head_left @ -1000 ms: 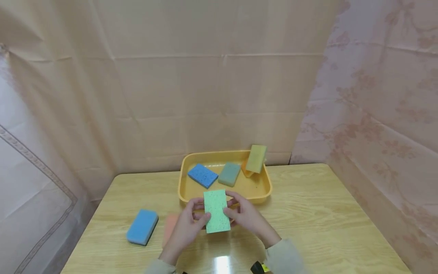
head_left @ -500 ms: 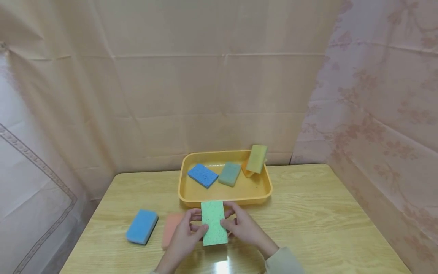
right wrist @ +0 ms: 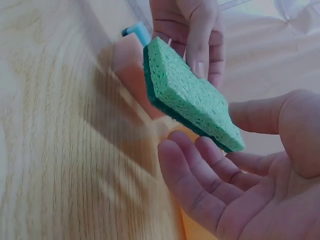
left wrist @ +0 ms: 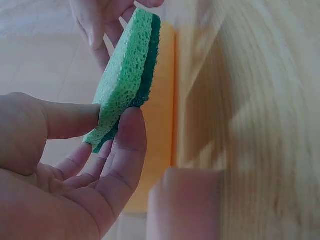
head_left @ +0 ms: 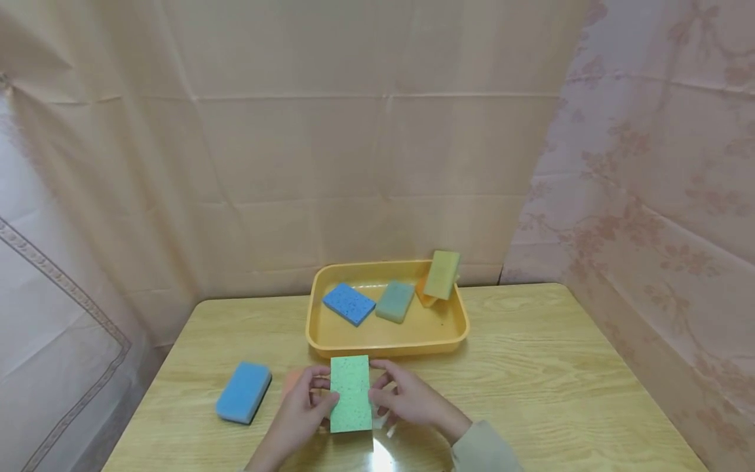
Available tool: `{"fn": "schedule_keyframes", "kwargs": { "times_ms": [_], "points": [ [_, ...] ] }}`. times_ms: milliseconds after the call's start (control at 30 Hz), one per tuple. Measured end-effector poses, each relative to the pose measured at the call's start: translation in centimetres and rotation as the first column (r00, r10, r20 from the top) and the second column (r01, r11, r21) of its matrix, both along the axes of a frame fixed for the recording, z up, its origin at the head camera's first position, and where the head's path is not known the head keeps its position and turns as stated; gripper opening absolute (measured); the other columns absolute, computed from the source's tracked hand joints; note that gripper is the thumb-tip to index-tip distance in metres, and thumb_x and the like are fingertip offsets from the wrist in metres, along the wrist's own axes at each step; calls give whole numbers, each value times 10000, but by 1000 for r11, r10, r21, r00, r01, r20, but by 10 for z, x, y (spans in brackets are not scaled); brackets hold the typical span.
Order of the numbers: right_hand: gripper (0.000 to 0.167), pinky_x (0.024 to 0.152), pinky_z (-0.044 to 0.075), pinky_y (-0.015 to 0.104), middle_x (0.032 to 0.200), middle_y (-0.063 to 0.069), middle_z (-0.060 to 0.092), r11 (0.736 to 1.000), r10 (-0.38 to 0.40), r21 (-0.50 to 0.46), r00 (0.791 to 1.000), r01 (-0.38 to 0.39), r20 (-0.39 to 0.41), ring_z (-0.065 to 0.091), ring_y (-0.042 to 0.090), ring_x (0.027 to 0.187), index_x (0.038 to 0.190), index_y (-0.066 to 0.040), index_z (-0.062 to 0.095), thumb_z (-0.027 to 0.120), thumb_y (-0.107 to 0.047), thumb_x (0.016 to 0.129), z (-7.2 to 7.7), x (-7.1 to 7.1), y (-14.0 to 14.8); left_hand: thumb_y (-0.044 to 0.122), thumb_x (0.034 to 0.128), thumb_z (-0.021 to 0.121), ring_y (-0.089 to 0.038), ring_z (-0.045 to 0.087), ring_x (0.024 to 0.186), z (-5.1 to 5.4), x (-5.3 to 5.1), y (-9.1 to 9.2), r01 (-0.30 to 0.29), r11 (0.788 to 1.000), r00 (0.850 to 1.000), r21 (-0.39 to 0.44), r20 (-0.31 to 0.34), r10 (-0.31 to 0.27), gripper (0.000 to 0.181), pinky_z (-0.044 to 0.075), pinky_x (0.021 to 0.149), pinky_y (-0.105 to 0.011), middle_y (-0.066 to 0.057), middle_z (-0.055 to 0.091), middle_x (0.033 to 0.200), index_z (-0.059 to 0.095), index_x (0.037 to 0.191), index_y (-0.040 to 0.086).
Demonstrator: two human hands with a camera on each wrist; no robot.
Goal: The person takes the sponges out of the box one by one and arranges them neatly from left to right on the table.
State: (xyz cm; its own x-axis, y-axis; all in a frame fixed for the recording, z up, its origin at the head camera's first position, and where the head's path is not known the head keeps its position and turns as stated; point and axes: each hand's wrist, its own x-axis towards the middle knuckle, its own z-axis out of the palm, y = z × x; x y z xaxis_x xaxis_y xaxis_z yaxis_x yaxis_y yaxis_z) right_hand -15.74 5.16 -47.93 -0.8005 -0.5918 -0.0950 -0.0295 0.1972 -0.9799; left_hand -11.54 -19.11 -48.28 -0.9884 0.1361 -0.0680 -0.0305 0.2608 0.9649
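1. Two grips show on my head feed, the person's left grip [head_left: 302, 405] and right grip [head_left: 408, 396], with a light green sponge [head_left: 350, 393] between them
2. On the left wrist feed I see the left grip pinching the sponge, thumb on its pale face and forefinger against the dark green layer [left wrist: 148, 70] behind
3. The right grip is at the opposite long edge, fingers loosely bent; I cannot tell whether it pinches the sponge or only touches it
4. The sponge is clear of the desk [head_left: 531, 380], just on the person's side of a yellow tray [head_left: 386, 350]
5. Inside the tray I make out a speckled blue sponge [head_left: 349, 303] at the left, a grey-green sponge [head_left: 395, 301] beside it, and at the right a yellow sponge [head_left: 442, 275] tilted up above the rim, partly covering an orange piece [head_left: 423, 294]
6. Left of the grips, a plain blue sponge [head_left: 242, 393] with a dark underside lies on the desk; nearer, the left grip partly hides a pink sponge [head_left: 291, 379] from my head view
7. Behind the desk I see beige cloth [head_left: 377, 144], and flowered cloth [head_left: 666, 196] at the right
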Motion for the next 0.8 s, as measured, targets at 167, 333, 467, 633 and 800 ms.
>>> {"fn": "schedule_keyframes", "kwargs": {
  "times_ms": [167,333,467,633,800],
  "points": [
    [491,608,606,448,993,127,632,995,0,103,999,5,-52,677,331,723,1395,50,519,611,-267,1032,-1,-2,-3,166,983,688,-245,626,870,-4,-1,-3,-39,999,999,-23,12,39,496,587,653,-355,-174,579,1183,445,1376,-13],
    [374,586,589,411,878,79,679,977,28,215,994,-5,-104,669,291,658,1224,-10,685,615,-316,1020,-3,-6,-9,179,981,694,-237,632,852,-6,0,-6,-48,998,998,-34,30,49,504,585,659,-349,-171,583,1183,447,1377,-13],
    [283,600,555,327,825,54,694,964,62,266,990,-26,-126,666,226,683,1053,-75,740,614,-326,1021,-9,-12,-13,160,974,702,-237,632,838,-7,2,-6,-55,998,998,-34,32,56,494,585,663,-364,-176,586,1177,457,1364,-18],
    [218,604,519,285,834,16,691,956,98,289,986,-56,-132,655,191,706,950,-130,728,621,-306,1021,-15,-20,-18,142,968,707,-233,629,843,-9,1,-9,-49,998,998,-47,26,50,489,585,676,-356,-173,590,1164,462,1356,-27],
    [216,597,503,275,814,9,685,951,115,302,984,-69,-139,647,180,708,911,-131,714,628,-298,1018,-17,-24,-20,130,949,728,-231,644,857,-9,-4,-12,-22,997,1000,-76,-2,21,510,592,681,-349,-171,611,1143,464,1342,-59]
  ]
}}
